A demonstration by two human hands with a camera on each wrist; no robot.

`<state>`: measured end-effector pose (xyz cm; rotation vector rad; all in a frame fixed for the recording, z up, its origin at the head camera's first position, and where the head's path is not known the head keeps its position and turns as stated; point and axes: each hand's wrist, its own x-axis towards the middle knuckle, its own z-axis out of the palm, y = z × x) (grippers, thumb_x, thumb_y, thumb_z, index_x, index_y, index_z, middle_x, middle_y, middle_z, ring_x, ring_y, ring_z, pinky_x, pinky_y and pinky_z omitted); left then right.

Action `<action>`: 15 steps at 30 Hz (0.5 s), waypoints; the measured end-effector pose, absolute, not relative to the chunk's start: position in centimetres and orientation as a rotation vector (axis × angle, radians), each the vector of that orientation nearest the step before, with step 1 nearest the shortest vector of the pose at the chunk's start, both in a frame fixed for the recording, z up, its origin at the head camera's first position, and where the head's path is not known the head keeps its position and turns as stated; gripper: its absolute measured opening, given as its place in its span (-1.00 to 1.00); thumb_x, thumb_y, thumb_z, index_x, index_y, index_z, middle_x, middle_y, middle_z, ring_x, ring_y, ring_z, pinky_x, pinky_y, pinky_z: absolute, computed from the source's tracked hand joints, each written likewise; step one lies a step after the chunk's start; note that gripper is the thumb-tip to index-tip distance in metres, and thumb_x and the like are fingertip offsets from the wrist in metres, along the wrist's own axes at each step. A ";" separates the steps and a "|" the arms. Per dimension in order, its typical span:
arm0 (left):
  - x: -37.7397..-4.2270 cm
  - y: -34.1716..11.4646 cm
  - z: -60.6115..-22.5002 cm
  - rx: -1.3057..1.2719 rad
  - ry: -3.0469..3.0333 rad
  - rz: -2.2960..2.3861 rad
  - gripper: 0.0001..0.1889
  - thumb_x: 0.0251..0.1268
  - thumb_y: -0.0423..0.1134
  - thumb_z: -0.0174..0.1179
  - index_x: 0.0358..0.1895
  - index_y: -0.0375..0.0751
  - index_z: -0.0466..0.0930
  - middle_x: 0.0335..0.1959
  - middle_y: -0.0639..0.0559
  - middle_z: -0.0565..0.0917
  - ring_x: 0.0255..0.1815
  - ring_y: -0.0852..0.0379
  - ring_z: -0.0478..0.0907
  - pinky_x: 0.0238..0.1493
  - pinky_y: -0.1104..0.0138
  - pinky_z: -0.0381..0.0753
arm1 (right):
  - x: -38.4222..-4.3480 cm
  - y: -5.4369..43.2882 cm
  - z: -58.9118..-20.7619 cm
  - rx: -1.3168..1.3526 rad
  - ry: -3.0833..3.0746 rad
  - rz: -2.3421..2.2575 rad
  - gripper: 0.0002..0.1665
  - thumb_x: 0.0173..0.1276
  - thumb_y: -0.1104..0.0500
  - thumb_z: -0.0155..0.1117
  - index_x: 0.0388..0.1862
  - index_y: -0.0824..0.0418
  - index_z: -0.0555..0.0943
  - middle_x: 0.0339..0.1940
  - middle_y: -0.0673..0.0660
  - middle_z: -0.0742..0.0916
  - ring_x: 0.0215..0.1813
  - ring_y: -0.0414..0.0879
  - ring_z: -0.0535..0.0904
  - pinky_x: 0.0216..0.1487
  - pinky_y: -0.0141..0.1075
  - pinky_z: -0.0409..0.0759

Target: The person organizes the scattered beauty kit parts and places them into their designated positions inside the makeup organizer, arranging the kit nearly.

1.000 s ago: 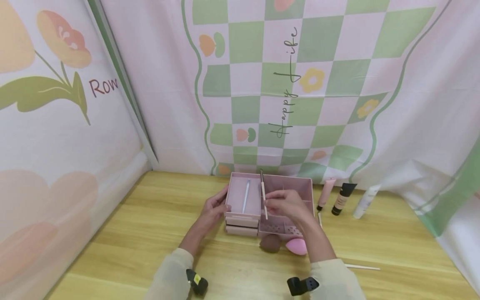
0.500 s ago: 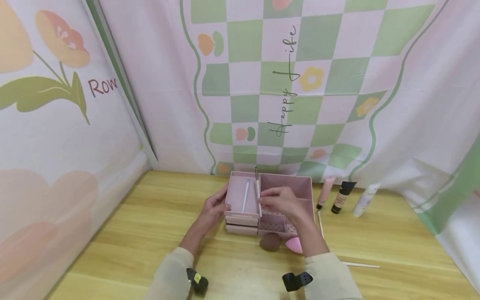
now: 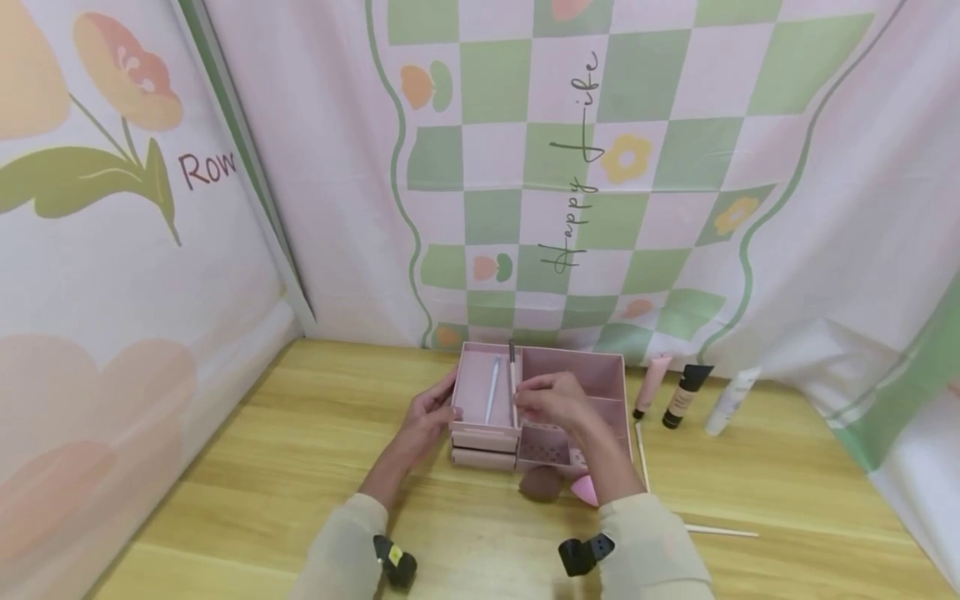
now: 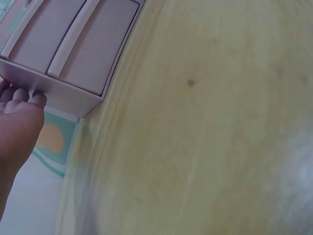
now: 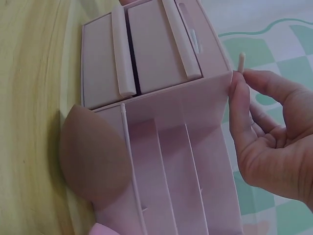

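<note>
A pink makeup organizer (image 3: 572, 367), with a shallow top tray above two drawers on its left and open compartments on its right, stands on the table. My left hand (image 3: 427, 417) grips its left side, thumb over the tray rim and fingers against the outer wall. Thumb and fingertips of my right hand (image 3: 553, 400) pinch a makeup brush (image 3: 513, 367) by its pale handle, dark tip pointing to the back. The brush is over the tray's right edge; in the right wrist view the handle's end (image 5: 242, 61) pokes out above the fingers. Another slim pale stick (image 3: 492, 390) lies in the tray.
A brown makeup sponge (image 3: 541, 484) and a pink one (image 3: 584, 490) sit before the organizer. To its right stand a pink tube (image 3: 651, 387), a black-capped tube (image 3: 687, 397) and a white bottle (image 3: 732, 402). Thin pale sticks (image 3: 722, 530) lie on the table. A printed curtain hangs behind.
My right hand has carried the brush left, from over the compartments to the tray's right edge, and has lowered a little. My left hand has stayed on the organizer.
</note>
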<state>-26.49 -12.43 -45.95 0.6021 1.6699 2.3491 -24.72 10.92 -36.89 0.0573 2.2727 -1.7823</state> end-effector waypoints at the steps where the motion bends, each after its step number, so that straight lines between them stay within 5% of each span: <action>1: -26.5 -12.4 -45.9 0.599 1.670 2.347 -0.19 0.24 -0.57 -0.02 0.58 -0.45 -0.11 0.69 -0.29 -0.14 0.72 -0.24 -0.18 0.56 0.42 0.27 | -24.8 10.9 -36.8 0.065 2.286 -1.767 -0.54 0.31 0.32 0.32 0.14 0.54 0.59 -0.35 0.10 0.79 -0.39 -0.23 0.67 -0.25 -0.46 0.79; 15: -26.5 -12.3 -45.9 0.609 1.657 2.356 -0.20 0.26 -0.57 -0.05 0.59 -0.46 -0.12 0.69 -0.31 -0.13 0.71 -0.24 -0.16 0.49 0.51 0.39 | -25.9 10.1 -35.5 0.099 2.354 -1.600 -0.61 0.23 0.38 0.36 0.03 0.54 0.66 -0.41 0.12 0.78 -0.47 -0.24 0.63 -0.33 -0.48 0.78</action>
